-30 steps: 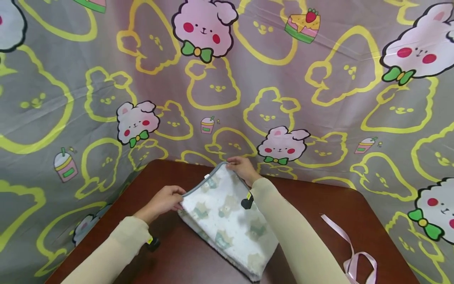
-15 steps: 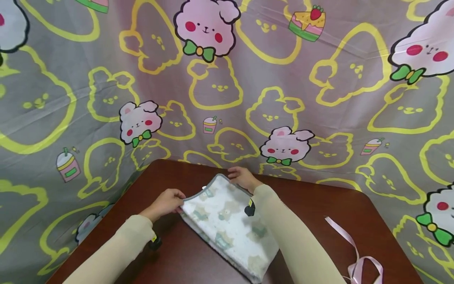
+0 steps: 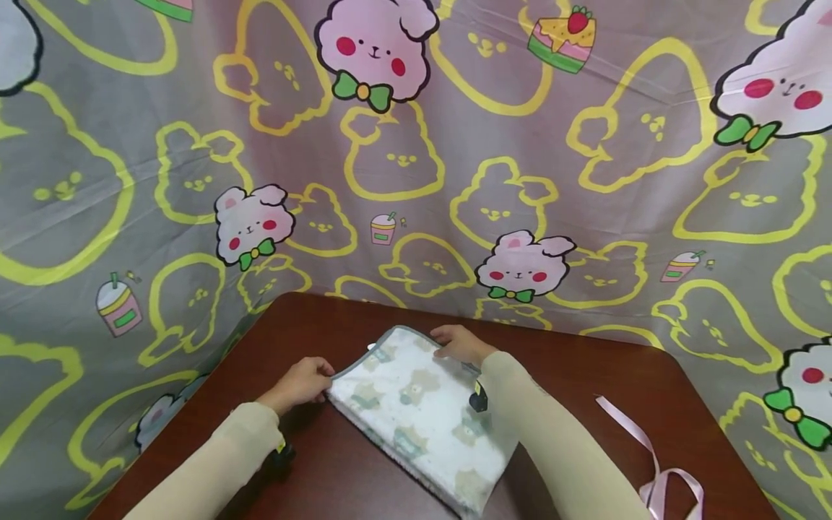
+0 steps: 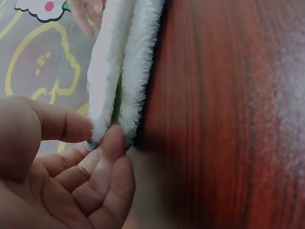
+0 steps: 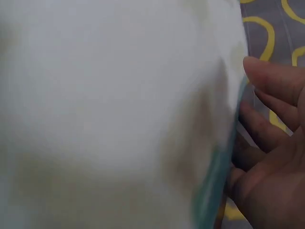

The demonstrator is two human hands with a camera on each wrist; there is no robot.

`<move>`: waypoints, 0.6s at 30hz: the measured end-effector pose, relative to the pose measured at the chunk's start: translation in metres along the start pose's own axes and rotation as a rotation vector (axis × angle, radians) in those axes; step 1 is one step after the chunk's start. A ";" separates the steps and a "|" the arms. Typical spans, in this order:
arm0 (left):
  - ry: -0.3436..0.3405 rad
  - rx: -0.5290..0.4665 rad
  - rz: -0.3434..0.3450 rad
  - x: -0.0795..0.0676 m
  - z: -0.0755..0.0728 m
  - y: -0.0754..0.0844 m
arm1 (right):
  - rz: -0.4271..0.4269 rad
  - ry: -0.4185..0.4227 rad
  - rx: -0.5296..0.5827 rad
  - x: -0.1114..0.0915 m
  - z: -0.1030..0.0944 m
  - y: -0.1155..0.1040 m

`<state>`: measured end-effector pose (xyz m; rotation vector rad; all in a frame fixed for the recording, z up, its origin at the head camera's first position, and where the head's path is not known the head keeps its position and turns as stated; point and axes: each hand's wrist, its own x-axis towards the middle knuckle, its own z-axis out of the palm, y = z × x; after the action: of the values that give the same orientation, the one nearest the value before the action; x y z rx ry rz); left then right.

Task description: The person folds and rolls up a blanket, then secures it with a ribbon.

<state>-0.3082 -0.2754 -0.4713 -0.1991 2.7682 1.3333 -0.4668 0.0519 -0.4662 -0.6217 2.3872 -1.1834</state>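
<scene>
A folded white fleece blanket [image 3: 422, 404], printed with beige and green bears and bound in grey, lies at a slant over the table. My left hand [image 3: 301, 384] pinches its left corner; the left wrist view shows thumb and fingers [image 4: 114, 143] at the ends of two fluffy layers. Along the far right edge is my right hand [image 3: 463, 344], its thumb on the upper face. In the right wrist view that thumb [image 5: 271, 78] laps over the blanket's edge, with the other fingers partly hidden behind it. A small white tag [image 3: 372, 347] sticks out from the far left edge.
On the right of the brown wooden table [image 3: 585, 390] lies a loose pink ribbon [image 3: 656, 462]. A grey curtain [image 3: 416, 144] with yellow outlines and rabbit heads hangs close behind the table and down its left side.
The blanket's raised far part has come down toward the table. My right hand has moved nearer and to the right along the edge; my left hand has dropped slightly, still pinching the corner.
</scene>
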 end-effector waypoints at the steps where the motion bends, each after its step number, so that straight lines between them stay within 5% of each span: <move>1: -0.006 0.001 -0.003 0.000 0.001 0.000 | 0.003 -0.003 -0.003 -0.006 -0.005 0.005; 8: -0.050 0.021 -0.072 -0.011 -0.002 -0.002 | 0.027 -0.032 -0.017 -0.056 -0.038 0.037; 18: -0.131 -0.173 -0.131 -0.011 -0.008 -0.004 | 0.058 -0.038 -0.111 -0.116 -0.072 0.060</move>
<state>-0.2967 -0.2831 -0.4686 -0.2855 2.4878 1.4945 -0.4222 0.1940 -0.4563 -0.5995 2.4343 -1.0119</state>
